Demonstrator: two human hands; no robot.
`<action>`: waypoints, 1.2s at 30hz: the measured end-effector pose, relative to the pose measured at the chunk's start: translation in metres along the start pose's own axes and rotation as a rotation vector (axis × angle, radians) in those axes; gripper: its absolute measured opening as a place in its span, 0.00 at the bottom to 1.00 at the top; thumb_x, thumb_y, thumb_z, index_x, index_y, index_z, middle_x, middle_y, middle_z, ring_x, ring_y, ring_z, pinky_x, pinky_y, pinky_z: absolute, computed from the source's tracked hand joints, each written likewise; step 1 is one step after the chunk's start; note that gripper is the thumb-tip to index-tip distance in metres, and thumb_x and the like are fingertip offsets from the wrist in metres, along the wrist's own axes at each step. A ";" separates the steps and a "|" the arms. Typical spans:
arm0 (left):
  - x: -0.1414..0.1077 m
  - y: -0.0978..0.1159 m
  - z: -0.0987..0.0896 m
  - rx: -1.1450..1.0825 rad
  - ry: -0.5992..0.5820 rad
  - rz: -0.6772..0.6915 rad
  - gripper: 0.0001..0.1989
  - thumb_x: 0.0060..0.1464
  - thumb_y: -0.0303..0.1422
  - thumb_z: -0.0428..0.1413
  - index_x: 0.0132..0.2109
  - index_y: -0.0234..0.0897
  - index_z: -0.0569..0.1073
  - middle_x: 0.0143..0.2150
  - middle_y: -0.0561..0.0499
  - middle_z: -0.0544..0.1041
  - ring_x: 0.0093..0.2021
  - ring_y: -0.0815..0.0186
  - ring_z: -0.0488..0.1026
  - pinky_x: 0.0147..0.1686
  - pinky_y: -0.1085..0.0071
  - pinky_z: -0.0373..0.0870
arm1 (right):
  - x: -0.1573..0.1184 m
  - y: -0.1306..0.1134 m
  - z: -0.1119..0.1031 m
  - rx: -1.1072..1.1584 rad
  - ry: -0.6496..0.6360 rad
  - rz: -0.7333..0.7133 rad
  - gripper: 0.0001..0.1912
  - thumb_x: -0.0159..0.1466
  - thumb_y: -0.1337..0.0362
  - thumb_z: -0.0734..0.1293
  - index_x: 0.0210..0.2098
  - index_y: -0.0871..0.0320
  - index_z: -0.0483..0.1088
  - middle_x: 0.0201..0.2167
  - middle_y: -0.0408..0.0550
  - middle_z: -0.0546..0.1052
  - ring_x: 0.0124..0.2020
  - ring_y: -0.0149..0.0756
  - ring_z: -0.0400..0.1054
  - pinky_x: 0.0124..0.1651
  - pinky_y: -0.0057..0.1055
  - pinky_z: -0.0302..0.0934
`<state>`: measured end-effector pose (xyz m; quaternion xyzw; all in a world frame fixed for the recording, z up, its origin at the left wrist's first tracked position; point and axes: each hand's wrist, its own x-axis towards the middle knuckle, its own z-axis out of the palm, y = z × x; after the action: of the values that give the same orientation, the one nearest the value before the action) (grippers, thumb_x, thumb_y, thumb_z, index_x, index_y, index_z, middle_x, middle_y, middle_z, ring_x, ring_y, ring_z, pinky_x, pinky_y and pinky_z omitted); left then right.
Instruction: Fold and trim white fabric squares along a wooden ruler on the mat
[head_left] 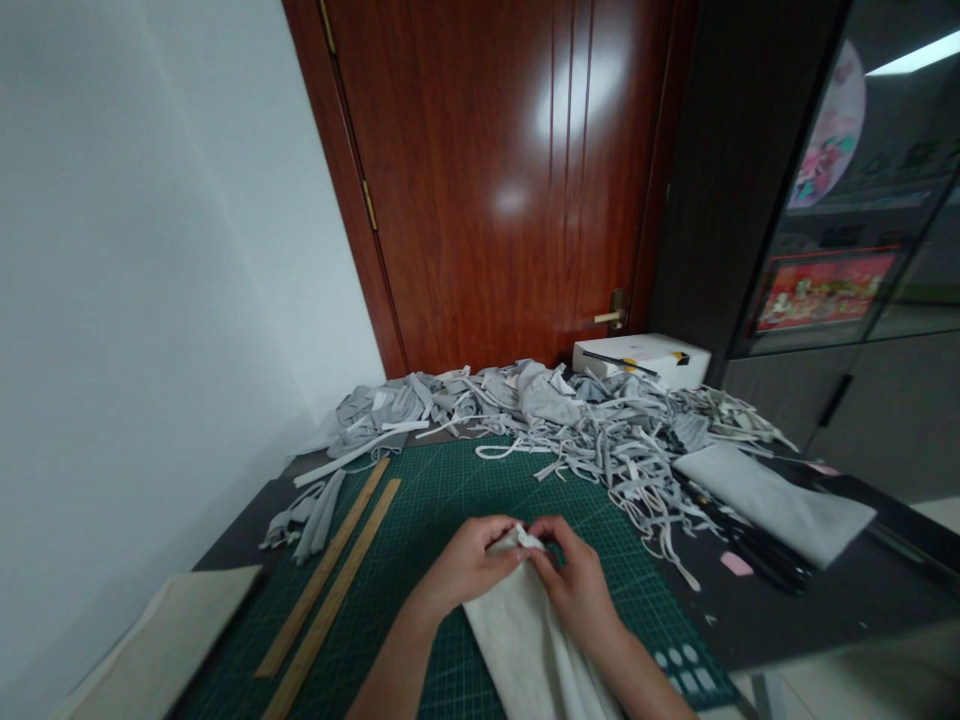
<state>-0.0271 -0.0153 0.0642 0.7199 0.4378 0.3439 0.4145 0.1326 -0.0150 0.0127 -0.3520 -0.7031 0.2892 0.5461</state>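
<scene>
A cream piece of fabric [517, 635] hangs toward me from both hands above the green cutting mat [465, 480]. My left hand [474, 562] pinches its gathered far edge from the left side. From the right, my right hand [566, 572] grips the same edge with thumb and forefinger, close to the left fingertips. The edge looks folded or bunched between the two hands. Part of the cloth is hidden behind my right hand and forearm.
Two wooden rulers [330, 590] lie left on the mat, near folded cream cloth [172, 630]. Grey fabric scraps [540, 400] heap along the back before a white box [675, 360]. To the right are a grey fabric piece [772, 500] and a pink scrap [736, 564].
</scene>
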 end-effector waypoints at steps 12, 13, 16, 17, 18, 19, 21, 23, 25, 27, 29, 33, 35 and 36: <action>-0.014 0.006 0.017 0.018 0.238 0.280 0.15 0.56 0.41 0.54 0.38 0.35 0.80 0.30 0.48 0.73 0.32 0.65 0.70 0.32 0.73 0.64 | -0.003 -0.033 -0.006 0.123 0.058 0.216 0.07 0.55 0.62 0.68 0.32 0.58 0.70 0.26 0.42 0.71 0.29 0.32 0.63 0.32 0.26 0.57; -0.016 0.006 0.017 -0.005 0.221 0.281 0.16 0.56 0.42 0.53 0.38 0.35 0.80 0.31 0.47 0.73 0.32 0.65 0.70 0.33 0.73 0.64 | -0.004 -0.033 -0.008 0.128 0.039 0.240 0.07 0.55 0.60 0.69 0.29 0.58 0.70 0.24 0.42 0.70 0.27 0.32 0.62 0.31 0.26 0.56; -0.020 0.007 0.019 -0.089 0.190 0.251 0.19 0.56 0.45 0.52 0.38 0.35 0.79 0.32 0.47 0.74 0.35 0.64 0.70 0.36 0.72 0.64 | -0.006 -0.033 -0.011 0.138 0.010 0.275 0.13 0.53 0.57 0.70 0.22 0.59 0.68 0.20 0.40 0.66 0.25 0.31 0.58 0.28 0.26 0.53; -0.020 0.007 0.020 -0.121 0.186 0.221 0.20 0.56 0.46 0.51 0.38 0.35 0.79 0.32 0.48 0.74 0.35 0.64 0.70 0.36 0.72 0.63 | -0.007 -0.033 -0.011 0.150 0.001 0.271 0.13 0.53 0.56 0.70 0.22 0.59 0.67 0.20 0.40 0.66 0.25 0.31 0.58 0.29 0.26 0.53; -0.021 0.006 0.021 -0.154 0.191 0.179 0.20 0.57 0.46 0.51 0.38 0.35 0.79 0.33 0.48 0.74 0.35 0.64 0.70 0.36 0.72 0.63 | -0.008 -0.034 -0.011 0.166 -0.014 0.262 0.13 0.54 0.56 0.69 0.22 0.59 0.67 0.21 0.41 0.67 0.26 0.31 0.59 0.29 0.26 0.54; -0.021 0.005 0.022 -0.183 0.205 0.130 0.19 0.56 0.45 0.51 0.39 0.35 0.78 0.33 0.49 0.75 0.34 0.65 0.70 0.36 0.73 0.63 | -0.010 -0.034 -0.011 0.178 -0.029 0.252 0.11 0.55 0.57 0.68 0.23 0.59 0.68 0.22 0.42 0.68 0.27 0.32 0.60 0.31 0.26 0.55; -0.019 0.002 0.024 -0.210 0.248 0.038 0.19 0.56 0.46 0.52 0.39 0.34 0.78 0.33 0.49 0.76 0.34 0.65 0.70 0.35 0.73 0.63 | -0.012 -0.033 -0.009 0.175 -0.049 0.253 0.08 0.57 0.60 0.66 0.26 0.58 0.69 0.25 0.43 0.69 0.27 0.32 0.61 0.31 0.27 0.56; -0.015 -0.002 0.025 -0.163 0.279 -0.013 0.19 0.55 0.46 0.51 0.38 0.34 0.76 0.33 0.49 0.76 0.34 0.64 0.70 0.34 0.73 0.63 | -0.014 -0.031 -0.007 0.143 -0.057 0.287 0.05 0.56 0.63 0.65 0.27 0.58 0.68 0.24 0.42 0.68 0.26 0.31 0.60 0.29 0.26 0.55; -0.011 -0.006 0.024 0.000 0.273 -0.029 0.18 0.57 0.46 0.48 0.36 0.35 0.74 0.31 0.50 0.75 0.33 0.65 0.70 0.33 0.73 0.62 | -0.015 -0.027 -0.005 0.142 -0.055 0.320 0.02 0.54 0.66 0.65 0.28 0.56 0.65 0.22 0.39 0.66 0.24 0.30 0.59 0.27 0.25 0.54; -0.007 -0.009 0.022 0.270 0.240 -0.048 0.17 0.59 0.43 0.45 0.34 0.38 0.71 0.28 0.52 0.73 0.31 0.66 0.69 0.31 0.74 0.60 | -0.015 -0.021 -0.004 0.191 -0.053 0.332 0.09 0.51 0.68 0.64 0.32 0.55 0.62 0.22 0.37 0.65 0.23 0.29 0.60 0.26 0.24 0.54; -0.003 -0.012 0.019 0.532 0.182 -0.082 0.15 0.62 0.41 0.42 0.34 0.40 0.69 0.27 0.54 0.72 0.30 0.67 0.70 0.30 0.74 0.57 | -0.015 -0.014 -0.005 0.236 -0.067 0.321 0.14 0.49 0.70 0.64 0.35 0.53 0.59 0.23 0.35 0.64 0.24 0.29 0.61 0.26 0.23 0.55; 0.008 -0.026 0.016 0.764 0.072 -0.155 0.13 0.63 0.38 0.41 0.37 0.43 0.68 0.29 0.55 0.73 0.33 0.66 0.72 0.31 0.74 0.56 | -0.013 0.005 -0.004 0.220 -0.288 0.367 0.05 0.51 0.70 0.61 0.28 0.56 0.65 0.20 0.36 0.64 0.20 0.26 0.58 0.22 0.21 0.53; 0.015 -0.037 0.016 0.805 0.058 -0.187 0.13 0.63 0.37 0.41 0.37 0.43 0.68 0.31 0.55 0.74 0.34 0.66 0.72 0.31 0.74 0.56 | -0.011 0.017 -0.002 0.184 -0.408 0.447 0.08 0.52 0.69 0.59 0.25 0.59 0.70 0.17 0.36 0.63 0.16 0.24 0.53 0.19 0.21 0.49; 0.019 -0.043 0.015 0.815 0.058 -0.200 0.13 0.63 0.37 0.41 0.37 0.42 0.68 0.31 0.55 0.74 0.34 0.65 0.72 0.31 0.74 0.56 | -0.010 0.021 -0.001 0.163 -0.434 0.482 0.11 0.53 0.70 0.59 0.25 0.60 0.73 0.15 0.36 0.62 0.15 0.24 0.51 0.18 0.21 0.48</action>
<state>-0.0217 0.0089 0.0214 0.7689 0.6173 0.1208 0.1148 0.1384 -0.0102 -0.0096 -0.3937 -0.6741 0.5335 0.3256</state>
